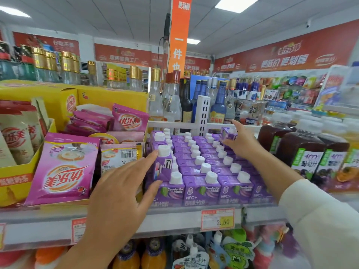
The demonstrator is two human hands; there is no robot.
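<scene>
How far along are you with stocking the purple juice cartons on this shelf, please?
Done: the bottom layer of purple cartons fills the shelf in rows. In hand: the left hand pinches a tilted front-left carton on top, and the right hand holds a back-right carton above the rows. Left: seating both and, probably, filling the second layer.

pink sachets (66, 167), dark juice bottles (303, 152)
</scene>
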